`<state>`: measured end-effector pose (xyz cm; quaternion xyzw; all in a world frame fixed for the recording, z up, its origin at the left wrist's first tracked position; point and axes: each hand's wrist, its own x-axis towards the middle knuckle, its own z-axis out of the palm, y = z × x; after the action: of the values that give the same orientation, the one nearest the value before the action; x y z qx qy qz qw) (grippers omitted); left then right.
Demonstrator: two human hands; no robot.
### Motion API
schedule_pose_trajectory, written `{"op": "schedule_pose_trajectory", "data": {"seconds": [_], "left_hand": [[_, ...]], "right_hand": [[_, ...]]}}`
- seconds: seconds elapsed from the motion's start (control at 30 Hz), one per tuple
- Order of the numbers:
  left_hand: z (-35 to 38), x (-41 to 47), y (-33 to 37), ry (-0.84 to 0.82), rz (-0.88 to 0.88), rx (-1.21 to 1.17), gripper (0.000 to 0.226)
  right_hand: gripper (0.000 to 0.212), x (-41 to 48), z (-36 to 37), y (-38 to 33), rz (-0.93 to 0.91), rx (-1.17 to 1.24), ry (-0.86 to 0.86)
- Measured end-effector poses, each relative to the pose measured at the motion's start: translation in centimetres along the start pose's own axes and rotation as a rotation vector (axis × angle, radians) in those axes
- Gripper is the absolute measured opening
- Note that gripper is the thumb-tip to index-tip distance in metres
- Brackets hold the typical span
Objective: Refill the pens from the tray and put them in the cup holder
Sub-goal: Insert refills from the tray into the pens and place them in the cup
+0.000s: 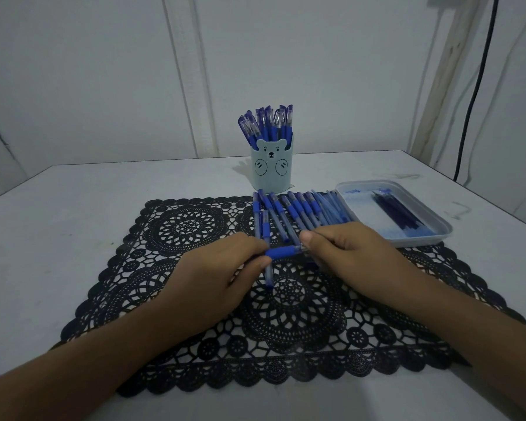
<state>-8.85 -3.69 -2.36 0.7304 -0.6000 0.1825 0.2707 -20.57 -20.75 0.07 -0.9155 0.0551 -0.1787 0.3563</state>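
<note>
Tabletop: your cup holder looks well stocked.
Pen: left hand, right hand both grip it.
Remaining: loose pens, tray refills beside cup holder.

Left grip curled, right grip seemingly pinching, forearms converging

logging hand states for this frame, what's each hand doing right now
Left hand: closed, pinching the blue grip end of a pen.
Right hand: closed, gripping the same pen's other end.
</note>
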Motion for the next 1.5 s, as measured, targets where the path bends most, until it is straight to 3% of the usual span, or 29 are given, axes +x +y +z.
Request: {"op": "schedule_pose_trajectory", "data": {"seconds": [0.17, 0.33, 0.43, 0.63, 0.83, 1.2, 1.5], "left_hand": [[0.3, 0.0, -0.5, -0.002, -0.068, -0.033, 0.025], [0.3, 0.1, -0.6, 0.033, -0.191, -0.133, 0.028], [0.4, 0.1, -0.6, 0.02, -0.181, -0.123, 0.027], [0.3, 0.1, -0.6, 0.018, -0.176, -0.133, 0.028], [0.4, 0.1, -0.6, 0.016, -0.164, -0.127, 0.029], [0.5, -0.1, -0.7, 0.02, -0.016, -0.098, 0.026], [0.1, 0.0, -0.7, -0.008, -0.038, -0.274, 0.03]], "right_hand": [[0.042, -0.2, -1.4, -0.5, -0.022, -0.451, 0.043], [0.027, 0.1, -2.8, 1.4, 0.03, -0.704, -0.333], [0.02, 0.2, -2.4, 1.3, -0.008, -0.615, -0.343], [0.003, 0.2, -2.5, 0.3, -0.035, -0.265, -0.15], [0.007, 0.5, -2.7, 0.0, -0.022, -0.031, 0.086], [0.006, 0.2, -1.1, 0.3, -0.05, 0.046, -0.085], [0.011, -0.2, -0.4, -0.1, -0.186, 0.057, -0.028]]}}
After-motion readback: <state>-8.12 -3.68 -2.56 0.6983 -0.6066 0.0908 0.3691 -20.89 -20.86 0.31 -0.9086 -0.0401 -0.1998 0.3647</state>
